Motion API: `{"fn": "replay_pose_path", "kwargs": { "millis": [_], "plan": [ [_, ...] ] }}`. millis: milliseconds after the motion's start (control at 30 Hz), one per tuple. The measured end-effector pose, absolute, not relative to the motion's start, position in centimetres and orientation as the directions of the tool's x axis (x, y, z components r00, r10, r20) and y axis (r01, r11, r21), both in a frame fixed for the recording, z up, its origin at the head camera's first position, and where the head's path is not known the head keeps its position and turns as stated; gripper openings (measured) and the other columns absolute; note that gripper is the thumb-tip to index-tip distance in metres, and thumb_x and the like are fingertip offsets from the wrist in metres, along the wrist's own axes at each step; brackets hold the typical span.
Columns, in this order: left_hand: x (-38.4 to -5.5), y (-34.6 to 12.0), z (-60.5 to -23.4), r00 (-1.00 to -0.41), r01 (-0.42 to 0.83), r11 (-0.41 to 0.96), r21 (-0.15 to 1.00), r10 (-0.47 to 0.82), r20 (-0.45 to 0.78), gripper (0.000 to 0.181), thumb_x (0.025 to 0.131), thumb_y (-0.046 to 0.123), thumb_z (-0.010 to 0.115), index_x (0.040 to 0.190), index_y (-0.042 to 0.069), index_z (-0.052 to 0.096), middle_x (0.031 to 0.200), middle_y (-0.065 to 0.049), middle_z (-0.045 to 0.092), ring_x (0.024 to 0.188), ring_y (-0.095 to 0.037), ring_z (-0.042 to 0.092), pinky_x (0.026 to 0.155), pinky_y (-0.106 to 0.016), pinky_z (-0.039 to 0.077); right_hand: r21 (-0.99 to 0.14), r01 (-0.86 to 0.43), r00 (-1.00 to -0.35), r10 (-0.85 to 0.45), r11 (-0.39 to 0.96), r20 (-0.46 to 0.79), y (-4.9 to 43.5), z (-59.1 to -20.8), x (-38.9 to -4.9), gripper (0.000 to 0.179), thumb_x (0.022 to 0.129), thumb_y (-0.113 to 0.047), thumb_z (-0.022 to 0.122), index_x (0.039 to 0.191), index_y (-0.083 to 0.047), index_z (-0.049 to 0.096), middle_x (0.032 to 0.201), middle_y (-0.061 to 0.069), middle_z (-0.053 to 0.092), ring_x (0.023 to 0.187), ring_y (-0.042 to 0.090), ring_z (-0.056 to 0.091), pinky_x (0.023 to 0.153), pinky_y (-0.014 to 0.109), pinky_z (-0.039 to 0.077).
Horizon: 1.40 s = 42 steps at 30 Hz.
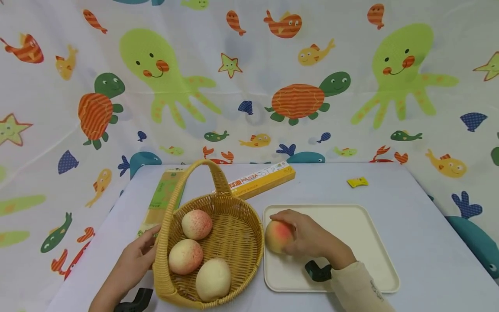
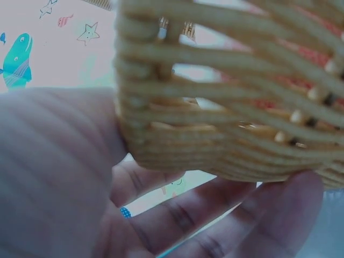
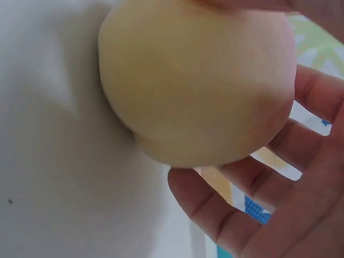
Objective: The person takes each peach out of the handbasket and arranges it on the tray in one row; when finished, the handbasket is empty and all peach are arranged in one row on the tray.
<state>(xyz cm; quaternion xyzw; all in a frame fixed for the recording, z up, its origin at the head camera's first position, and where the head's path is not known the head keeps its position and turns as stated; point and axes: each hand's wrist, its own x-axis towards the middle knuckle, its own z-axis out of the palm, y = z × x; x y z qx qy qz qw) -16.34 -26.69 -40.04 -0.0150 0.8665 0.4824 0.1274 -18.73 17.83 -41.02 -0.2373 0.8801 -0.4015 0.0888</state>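
Note:
My right hand (image 1: 308, 234) grips a peach (image 1: 279, 236), yellowish with a red blush, at the left end of a cream tray (image 1: 331, 284). The right wrist view shows the fingers (image 3: 252, 183) and thumb around the pale peach (image 3: 193, 86), close over the white surface. At the left, my left hand (image 1: 134, 262) rests against the outer side of a wicker basket (image 1: 255, 260), by the foot of its tall handle. Its fingers (image 2: 183, 215) lie along the woven wall (image 2: 177, 134) in the left wrist view. Three peaches (image 1: 213, 279) sit in the basket's left half.
Behind the basket lie a yellow pasta box (image 1: 269, 180) and a green and tan packet (image 1: 165, 190), partly hidden by the basket. A small yellow wrapped packet (image 1: 357, 182) is beyond the tray. A sea-animal patterned cloth (image 1: 249, 56) hangs behind the white table (image 1: 421, 242).

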Motion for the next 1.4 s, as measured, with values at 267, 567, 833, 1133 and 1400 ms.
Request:
{"fn": "replay_pose_path", "kwargs": {
  "millis": [267,567,833,1133,1400],
  "plan": [
    [-16.50,-26.63,-40.13,-0.968,-0.160,0.535,0.830,0.079,-0.237,0.064,0.109,0.023,0.056,0.164,0.004,0.028,0.148,-0.033,0.051,0.115,-0.032,0.069,0.074,-0.033,0.062,-0.770,-0.281,-0.888,-0.460,0.573,-0.018,18.00,-41.18,-18.74,0.084,0.075,-0.017,0.091,0.150,-0.010,0.055,0.141,0.002,0.062,0.126,0.022,0.057,0.108,0.050,0.047],
    [-15.86,-26.66,-40.36,-0.966,-0.191,0.498,0.846,0.057,-0.251,0.069,0.108,0.034,0.059,0.165,0.008,0.029,0.145,-0.032,0.054,0.117,-0.034,0.068,0.076,-0.036,0.063,-0.778,-0.286,-0.873,-0.487,0.559,-0.030,18.14,-41.10,-18.65,0.085,0.075,-0.018,0.092,0.151,-0.012,0.054,0.140,-0.002,0.062,0.123,0.020,0.057,0.105,0.042,0.049],
    [-16.01,-26.83,-40.31,-0.974,-0.143,0.486,0.862,0.087,-0.211,0.063,0.109,0.027,0.057,0.164,0.008,0.031,0.145,-0.032,0.054,0.108,-0.024,0.071,0.073,-0.034,0.062,-0.806,-0.269,-0.863,-0.503,0.527,-0.040,17.94,-41.14,-18.58,0.087,0.077,-0.018,0.091,0.154,-0.012,0.051,0.141,-0.002,0.061,0.122,0.020,0.056,0.104,0.037,0.049],
    [-16.32,-27.30,-40.16,-0.977,-0.099,0.508,0.855,0.111,-0.179,0.063,0.109,0.025,0.058,0.163,0.006,0.032,0.145,-0.031,0.055,0.112,-0.026,0.070,0.072,-0.032,0.062,-0.808,-0.274,-0.864,-0.502,0.522,-0.031,17.41,-41.33,-18.46,0.089,0.077,-0.016,0.089,0.156,-0.012,0.048,0.141,0.003,0.061,0.112,0.019,0.057,0.095,0.032,0.050],
    [-16.33,-27.08,-40.21,-0.980,-0.064,0.509,0.858,0.132,-0.151,0.062,0.108,0.028,0.060,0.162,0.007,0.036,0.141,-0.028,0.059,0.107,-0.022,0.070,0.072,-0.032,0.061,-0.802,-0.263,-0.868,-0.495,0.536,-0.046,17.67,-41.10,-18.32,0.097,0.079,-0.026,0.090,0.162,-0.015,0.039,0.145,0.003,0.056,0.115,0.019,0.056,0.099,0.033,0.049]
  ]
}}
